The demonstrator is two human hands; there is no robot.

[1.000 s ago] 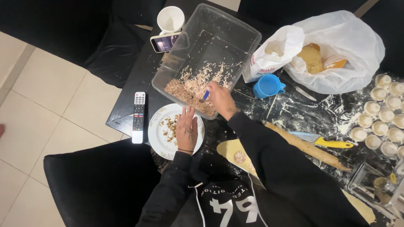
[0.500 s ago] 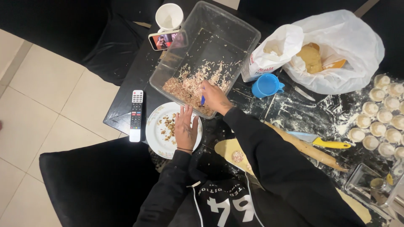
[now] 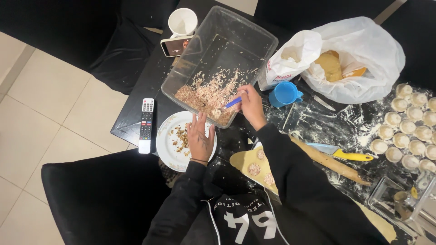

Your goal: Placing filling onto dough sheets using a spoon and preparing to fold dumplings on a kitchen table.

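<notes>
remote: white/black remote control [image 3: 146, 124] lies at the table's [image 3: 136, 97] left edge, long side along the edge, just left of the plate.
plate: white plate [image 3: 167, 140] w/ brownish crumbs, near front-left corner of table, close by the container's near end.
L hand: left hand [image 3: 200, 138] flat on the plate, palm down, fingers spread, holding nothing.
cup + phone: white cup [image 3: 183, 22] at the far edge; phone [image 3: 173, 45] propped just in front of it, beside the container's far-left corner.
container: big clear plastic container [image 3: 254, 38], set at an angle, mid-table; minced filling [image 3: 206, 95] heaped at its near end.
R hand: right hand [image 3: 250, 104] over the container's near-right corner, fingers closed round a small blue utensil [image 3: 232, 102] whose tip is in the filling.
dough sheet: rolled dough sheet [image 3: 245, 159] at front edge, by the right forearm, w/ three dollops of filling on it.
blue cup: blue cup [image 3: 284, 94] just right of the right hand, floury tabletop around it.
bags: paper flour bag [image 3: 290, 59] and white plastic bag [image 3: 363, 54] behind the blue cup, touching.
rolling pin: wooden rolling pin [image 3: 331, 162], knife w/ yellow handle [image 3: 345, 153] lying against it.
dumplings: rows of shaped dumplings [image 3: 406, 124] at the right edge.
</notes>
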